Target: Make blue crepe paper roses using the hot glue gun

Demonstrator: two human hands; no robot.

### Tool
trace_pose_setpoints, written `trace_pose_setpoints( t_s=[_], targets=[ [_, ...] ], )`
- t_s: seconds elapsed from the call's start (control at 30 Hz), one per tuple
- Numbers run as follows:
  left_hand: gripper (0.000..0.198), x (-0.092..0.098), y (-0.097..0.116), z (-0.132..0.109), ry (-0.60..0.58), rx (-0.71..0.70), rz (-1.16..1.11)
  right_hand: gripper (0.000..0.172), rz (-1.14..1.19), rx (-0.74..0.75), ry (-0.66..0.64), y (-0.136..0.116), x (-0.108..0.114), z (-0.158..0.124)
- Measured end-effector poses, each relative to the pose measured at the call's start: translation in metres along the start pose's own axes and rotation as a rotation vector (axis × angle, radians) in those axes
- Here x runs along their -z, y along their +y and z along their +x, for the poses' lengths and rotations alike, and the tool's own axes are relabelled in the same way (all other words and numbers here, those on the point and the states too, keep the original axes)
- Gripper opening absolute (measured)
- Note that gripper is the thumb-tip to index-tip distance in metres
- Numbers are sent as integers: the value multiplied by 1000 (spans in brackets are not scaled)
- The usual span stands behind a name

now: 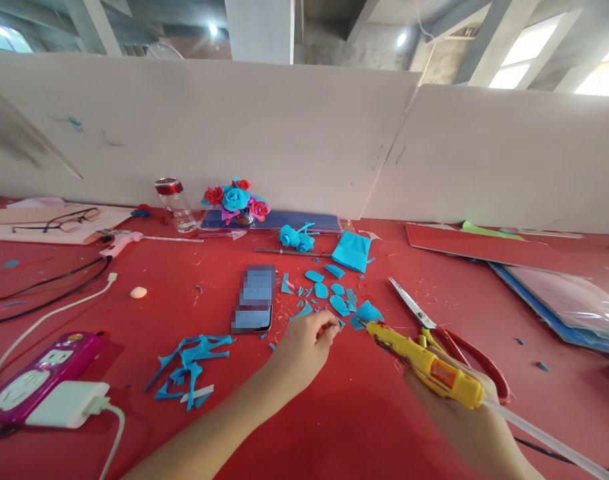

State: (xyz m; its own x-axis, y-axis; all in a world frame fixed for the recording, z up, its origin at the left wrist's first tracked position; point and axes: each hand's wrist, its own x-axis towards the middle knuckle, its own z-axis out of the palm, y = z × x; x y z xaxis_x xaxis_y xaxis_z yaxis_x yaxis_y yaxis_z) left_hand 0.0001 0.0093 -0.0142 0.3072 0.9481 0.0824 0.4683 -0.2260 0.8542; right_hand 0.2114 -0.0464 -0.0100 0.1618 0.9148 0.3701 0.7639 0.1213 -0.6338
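Observation:
My right hand (449,393) is wrapped around a yellow hot glue gun (424,360), with a clear glue stick (544,433) running out of its back end. The gun's nozzle points forward and left, at the near edge of a blue paper piece (368,312). My left hand (309,343) is closed with thumb and fingertips together, just left of the nozzle. A sliver of blue shows by those fingertips; whether it is held, I cannot tell. Beyond both hands lie several cut blue petals (339,306). Scissors (424,317) with red and yellow handles rest beside the gun.
Blue paper flowers (297,237), a folded blue stack (351,251) and a flower arrangement (237,200) stand farther back. A phone (254,298) and blue scraps (191,363) lie left. A pink glue gun (121,243), glass jar (176,205) and power strip (44,380) are farther left.

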Motion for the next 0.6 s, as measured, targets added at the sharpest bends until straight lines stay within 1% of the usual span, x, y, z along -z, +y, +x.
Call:
trace_pose_setpoints(
  t_s=[0.07,0.13,0.3,0.43,0.5,0.6],
  targets=[
    [17,-1,-1,0,-1,5,-15,15,-25,6,-42,1,-2,-2],
    [17,-1,-2,1,0,12,-34,14,-26,-3,-55,1,-5,-5],
    [18,1,1,0,-14,43,-57,12,-6,3,-38,1,-6,-7],
    [17,2,2,0,-4,31,-47,16,-11,4,-17,4,-2,-2],
    [18,2,2,0,0,22,-42,18,-19,-9,-19,4,-3,0],
    [19,1,1,0,-2,28,-50,16,9,-33,-40,0,-6,-2]
  ],
)
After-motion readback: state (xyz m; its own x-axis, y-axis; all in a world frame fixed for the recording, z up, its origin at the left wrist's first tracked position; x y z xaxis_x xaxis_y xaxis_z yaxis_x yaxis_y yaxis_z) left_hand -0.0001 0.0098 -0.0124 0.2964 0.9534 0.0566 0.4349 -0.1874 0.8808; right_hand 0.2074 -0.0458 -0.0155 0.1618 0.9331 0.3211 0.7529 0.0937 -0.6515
